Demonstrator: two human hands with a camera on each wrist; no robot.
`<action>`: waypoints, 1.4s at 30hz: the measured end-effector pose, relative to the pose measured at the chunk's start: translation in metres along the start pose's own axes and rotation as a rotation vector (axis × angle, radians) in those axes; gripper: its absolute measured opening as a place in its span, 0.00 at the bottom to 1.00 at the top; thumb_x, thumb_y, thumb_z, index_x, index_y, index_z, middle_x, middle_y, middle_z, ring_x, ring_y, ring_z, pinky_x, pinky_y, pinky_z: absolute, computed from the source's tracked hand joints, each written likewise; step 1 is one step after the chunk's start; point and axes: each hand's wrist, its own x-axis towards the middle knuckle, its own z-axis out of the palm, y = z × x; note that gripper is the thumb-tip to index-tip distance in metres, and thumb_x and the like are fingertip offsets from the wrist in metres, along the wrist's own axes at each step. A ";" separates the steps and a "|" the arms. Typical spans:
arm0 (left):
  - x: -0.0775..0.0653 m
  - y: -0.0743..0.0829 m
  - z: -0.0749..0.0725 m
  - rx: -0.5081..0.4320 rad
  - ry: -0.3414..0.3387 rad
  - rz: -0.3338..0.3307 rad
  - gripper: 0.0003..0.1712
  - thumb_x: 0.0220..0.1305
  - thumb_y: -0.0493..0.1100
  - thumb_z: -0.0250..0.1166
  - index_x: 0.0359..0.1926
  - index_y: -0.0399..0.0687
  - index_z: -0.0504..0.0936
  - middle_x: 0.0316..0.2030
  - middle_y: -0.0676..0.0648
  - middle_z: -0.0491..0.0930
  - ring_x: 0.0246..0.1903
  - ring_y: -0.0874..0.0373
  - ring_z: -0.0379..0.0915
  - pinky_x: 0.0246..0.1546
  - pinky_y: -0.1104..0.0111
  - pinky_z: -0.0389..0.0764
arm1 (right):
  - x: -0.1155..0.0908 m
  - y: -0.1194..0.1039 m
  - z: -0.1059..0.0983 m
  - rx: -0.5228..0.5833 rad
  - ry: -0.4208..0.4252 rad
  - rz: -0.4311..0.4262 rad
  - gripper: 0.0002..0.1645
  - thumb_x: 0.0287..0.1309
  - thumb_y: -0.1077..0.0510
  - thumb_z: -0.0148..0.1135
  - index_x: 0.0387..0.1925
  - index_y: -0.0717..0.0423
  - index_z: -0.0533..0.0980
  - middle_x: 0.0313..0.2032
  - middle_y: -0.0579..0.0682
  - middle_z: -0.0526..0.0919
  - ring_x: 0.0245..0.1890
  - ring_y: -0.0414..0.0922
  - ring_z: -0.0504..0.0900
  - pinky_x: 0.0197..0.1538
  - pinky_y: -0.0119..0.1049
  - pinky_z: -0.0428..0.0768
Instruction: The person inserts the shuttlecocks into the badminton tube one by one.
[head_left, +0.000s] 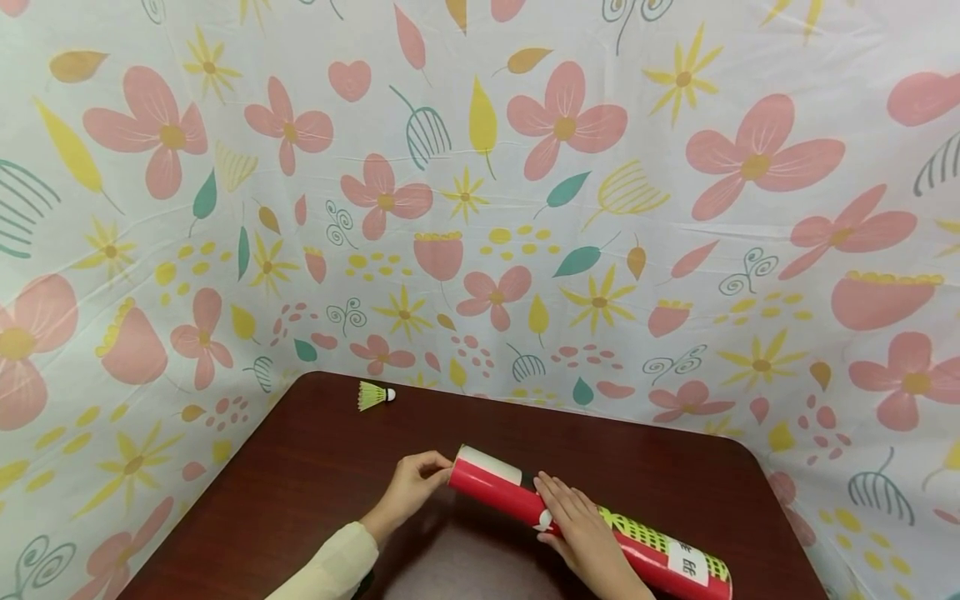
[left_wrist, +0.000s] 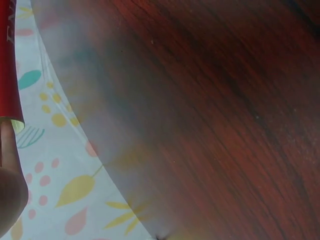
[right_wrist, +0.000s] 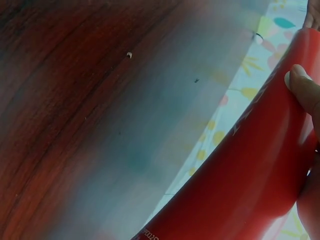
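Note:
A long red shuttlecock tube (head_left: 495, 493) with white, black and yellow-green printing slants across the front of the table, its near end at the lower right. My right hand (head_left: 581, 533) grips it around the middle, fingers over the top; the thumb (right_wrist: 302, 90) lies along its red side in the right wrist view. At the far-left end is my left hand (head_left: 409, 490), thumb and forefinger at the rim. The left wrist view shows a finger (left_wrist: 9, 147) reaching into the tube's mouth; its tip is hidden, and I cannot tell whether it pinches anything.
A yellow-green shuttlecock (head_left: 375, 396) with a white cork lies on its side near the back left edge of the dark brown wooden table (head_left: 315, 475). A floral curtain (head_left: 480, 208) hangs close behind and along the sides of the table.

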 end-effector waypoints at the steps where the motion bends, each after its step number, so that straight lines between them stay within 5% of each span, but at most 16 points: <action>1: 0.000 0.000 0.000 0.000 0.000 0.004 0.03 0.57 0.29 0.67 0.31 0.37 0.85 0.30 0.41 0.84 0.30 0.58 0.77 0.32 0.69 0.79 | 0.000 0.000 0.000 0.004 0.000 -0.001 0.51 0.43 0.48 0.77 0.68 0.54 0.65 0.65 0.51 0.71 0.63 0.46 0.70 0.62 0.44 0.69; 6: 0.000 -0.003 -0.002 -0.009 -0.010 0.013 0.04 0.56 0.29 0.68 0.33 0.36 0.86 0.31 0.40 0.84 0.32 0.55 0.79 0.33 0.69 0.79 | -0.001 -0.001 0.000 -0.003 -0.013 0.009 0.51 0.43 0.47 0.76 0.69 0.53 0.64 0.65 0.50 0.70 0.63 0.46 0.70 0.62 0.45 0.69; 12: -0.001 -0.006 -0.006 -0.033 -0.035 0.022 0.05 0.57 0.30 0.68 0.35 0.35 0.86 0.32 0.39 0.84 0.34 0.55 0.80 0.35 0.70 0.79 | -0.001 0.000 -0.002 0.020 -0.033 0.035 0.51 0.44 0.47 0.76 0.69 0.51 0.64 0.66 0.49 0.70 0.64 0.46 0.69 0.70 0.24 0.39; 18: 0.000 -0.011 -0.012 -0.024 -0.024 0.027 0.06 0.58 0.31 0.68 0.37 0.32 0.86 0.33 0.39 0.84 0.35 0.56 0.80 0.34 0.70 0.79 | -0.001 0.001 -0.002 -0.010 -0.036 0.037 0.51 0.43 0.46 0.76 0.69 0.52 0.64 0.65 0.49 0.70 0.64 0.46 0.69 0.66 0.38 0.61; 25: -0.002 -0.022 -0.016 -0.013 -0.019 -0.025 0.07 0.59 0.30 0.66 0.40 0.32 0.85 0.36 0.35 0.84 0.34 0.46 0.82 0.33 0.69 0.80 | -0.001 0.002 -0.003 0.021 -0.053 0.042 0.50 0.45 0.46 0.75 0.69 0.53 0.64 0.66 0.50 0.69 0.64 0.47 0.69 0.70 0.25 0.39; 28: 0.000 -0.029 -0.021 -0.060 -0.005 -0.074 0.08 0.61 0.29 0.64 0.41 0.32 0.84 0.37 0.30 0.82 0.34 0.36 0.81 0.35 0.60 0.83 | -0.001 0.002 -0.003 0.011 -0.057 0.041 0.50 0.46 0.46 0.75 0.69 0.53 0.64 0.66 0.50 0.69 0.64 0.47 0.69 0.70 0.30 0.50; 34: 0.008 -0.057 -0.034 -0.063 0.129 -0.088 0.09 0.61 0.29 0.64 0.42 0.31 0.83 0.34 0.30 0.82 0.34 0.37 0.81 0.36 0.55 0.82 | -0.002 0.002 -0.003 0.001 -0.060 0.045 0.50 0.46 0.45 0.75 0.69 0.52 0.65 0.66 0.49 0.70 0.64 0.46 0.69 0.62 0.44 0.68; 42: 0.021 -0.095 -0.062 0.062 0.355 -0.195 0.08 0.61 0.33 0.66 0.42 0.38 0.85 0.35 0.38 0.84 0.34 0.48 0.82 0.33 0.67 0.82 | -0.003 0.003 -0.001 0.035 -0.035 0.023 0.50 0.45 0.47 0.75 0.69 0.55 0.65 0.65 0.51 0.70 0.63 0.48 0.70 0.68 0.22 0.34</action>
